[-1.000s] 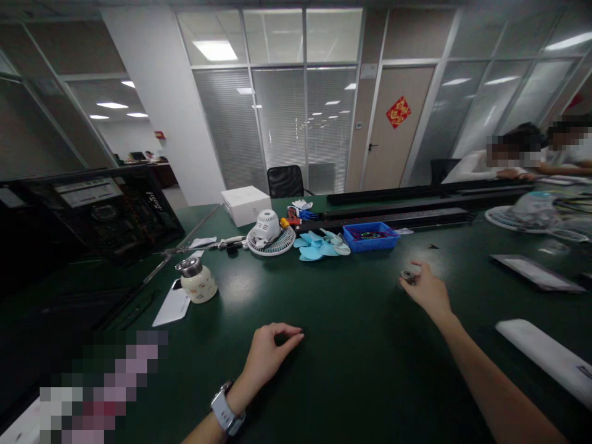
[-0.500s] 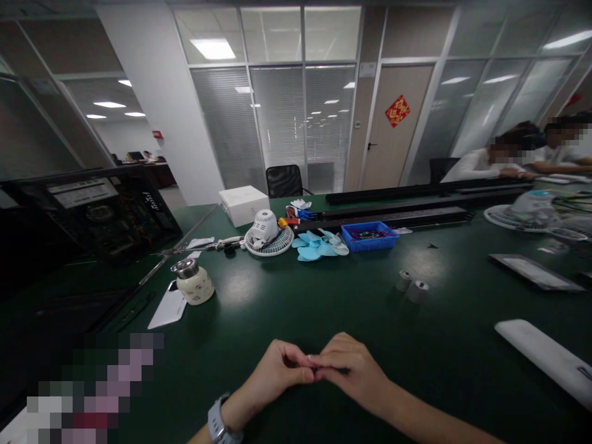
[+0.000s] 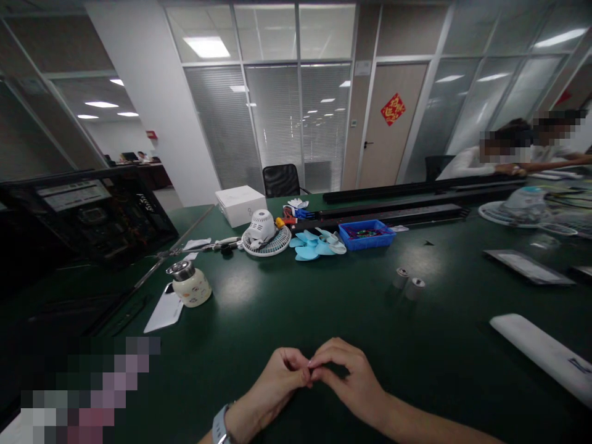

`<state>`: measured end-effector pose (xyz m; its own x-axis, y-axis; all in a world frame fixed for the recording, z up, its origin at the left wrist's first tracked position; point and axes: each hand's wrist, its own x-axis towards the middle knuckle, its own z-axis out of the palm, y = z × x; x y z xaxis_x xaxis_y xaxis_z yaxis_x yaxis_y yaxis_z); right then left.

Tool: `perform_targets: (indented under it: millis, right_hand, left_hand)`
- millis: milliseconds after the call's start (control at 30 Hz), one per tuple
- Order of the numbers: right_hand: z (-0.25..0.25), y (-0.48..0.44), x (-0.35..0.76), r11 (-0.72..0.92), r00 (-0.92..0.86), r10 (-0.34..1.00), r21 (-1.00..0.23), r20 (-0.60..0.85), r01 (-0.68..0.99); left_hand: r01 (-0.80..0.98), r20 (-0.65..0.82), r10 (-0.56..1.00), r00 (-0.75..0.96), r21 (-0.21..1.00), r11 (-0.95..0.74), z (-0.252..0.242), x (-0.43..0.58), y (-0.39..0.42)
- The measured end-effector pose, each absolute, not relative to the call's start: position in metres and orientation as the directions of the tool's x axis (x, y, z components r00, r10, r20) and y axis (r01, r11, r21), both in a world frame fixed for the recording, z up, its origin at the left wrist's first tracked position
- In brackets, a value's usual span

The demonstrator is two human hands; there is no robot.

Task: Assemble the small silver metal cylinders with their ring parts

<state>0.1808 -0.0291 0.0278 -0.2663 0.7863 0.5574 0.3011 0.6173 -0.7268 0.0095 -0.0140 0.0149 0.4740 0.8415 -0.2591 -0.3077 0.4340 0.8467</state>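
Pinching at the near middle of the worktop (image 3: 250, 327), the left hand (image 3: 281, 379) and right hand (image 3: 349, 373) angle inward, fingertips meeting, fingers nearly closed; can't tell if either's holding anything. Farther off to the right, a silver cylinder (image 3: 401, 279) and a nearer cylinder (image 3: 414, 290) stand upright, long axes vertical.
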Motion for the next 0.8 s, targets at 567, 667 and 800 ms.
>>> perform_targets:
  millis: [567, 667, 800]
  right_hand:
    - [0.048, 0.08, 0.407, -0.172, 0.279, 0.872, -0.281, 0.402, 0.944]
    - [0.051, 0.081, 0.405, -0.212, 0.299, 0.894, -0.272, 0.335, 0.938]
    - [0.053, 0.081, 0.406, -0.22, 0.309, 0.9, -0.293, 0.306, 0.93]
  left_hand:
    - [-0.081, -0.212, 0.812, 0.544, 0.95, 0.303, 0.013, -0.001, 0.0]
    - [-0.078, -0.198, 0.816, 0.543, 0.956, 0.284, 0.011, -0.001, 0.001]
    - [-0.079, -0.17, 0.812, 0.559, 0.963, 0.256, 0.008, -0.002, 0.001]
